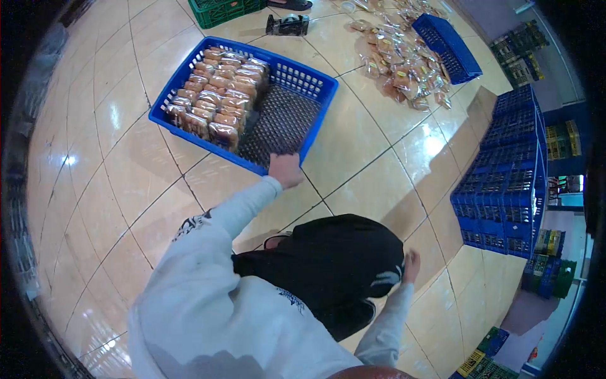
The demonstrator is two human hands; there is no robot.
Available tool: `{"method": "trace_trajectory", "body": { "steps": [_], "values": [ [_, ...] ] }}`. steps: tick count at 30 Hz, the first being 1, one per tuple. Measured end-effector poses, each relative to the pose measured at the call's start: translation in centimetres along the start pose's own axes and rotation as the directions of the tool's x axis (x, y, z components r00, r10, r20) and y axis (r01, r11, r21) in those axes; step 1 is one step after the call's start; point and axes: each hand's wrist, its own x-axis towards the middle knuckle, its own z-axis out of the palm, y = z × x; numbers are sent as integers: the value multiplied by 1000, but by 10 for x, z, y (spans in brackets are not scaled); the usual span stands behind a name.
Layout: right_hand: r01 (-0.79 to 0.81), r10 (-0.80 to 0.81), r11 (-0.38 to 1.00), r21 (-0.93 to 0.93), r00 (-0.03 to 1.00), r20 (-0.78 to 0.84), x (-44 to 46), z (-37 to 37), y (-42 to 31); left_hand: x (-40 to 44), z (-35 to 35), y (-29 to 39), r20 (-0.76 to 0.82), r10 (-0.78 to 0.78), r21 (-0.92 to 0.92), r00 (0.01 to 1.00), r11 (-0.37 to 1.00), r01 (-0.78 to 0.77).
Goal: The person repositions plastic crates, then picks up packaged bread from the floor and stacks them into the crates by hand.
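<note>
My left hand (286, 170) is closed over the near rim of a blue plastic crate (211, 146), close to its right corner. Packaged bread rolls (218, 91) in clear wrappers stand in rows in the crate's left part. The dark mesh bottom (281, 120) shows in its right part. Beside my knee in black trousers (347, 252), my right hand (411, 266) hangs low with nothing visible in it. Its fingers look loosely stretched out, though partly hidden.
A pile of wrapped bread (404, 66) lies on the tiled floor (366, 139), with a tilted blue crate (447, 49) against it. Stacked blue crates (499, 183) stand at the right. A tape dispenser (288, 25) and green crate (226, 11) sit beyond; a person's sandalled foot (291, 4) is nearby.
</note>
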Motion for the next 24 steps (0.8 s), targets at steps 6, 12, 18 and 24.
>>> {"method": "trace_trajectory", "body": {
  "steps": [6, 12, 18, 24],
  "values": [
    [460, -500, 824, -330, 865, -45, 74, 262, -260, -74, -20, -92, 157, 287, -69, 945, 958, -280],
    [51, 10, 770, -636, 996, 93, -3, 390, -378, -146, -90, -222, 389, 593, -178, 705, 799, -574],
    [-186, 48, 833, -522, 962, -267, -176, 411, -373, -159, -134, -367, 571, 740, -241, 357, 566, -789],
    [-451, 261, 821, -350, 842, -472, -304, 429, -376, -150, -183, -405, 534, 832, -199, 151, 297, -934]
  ]
}}
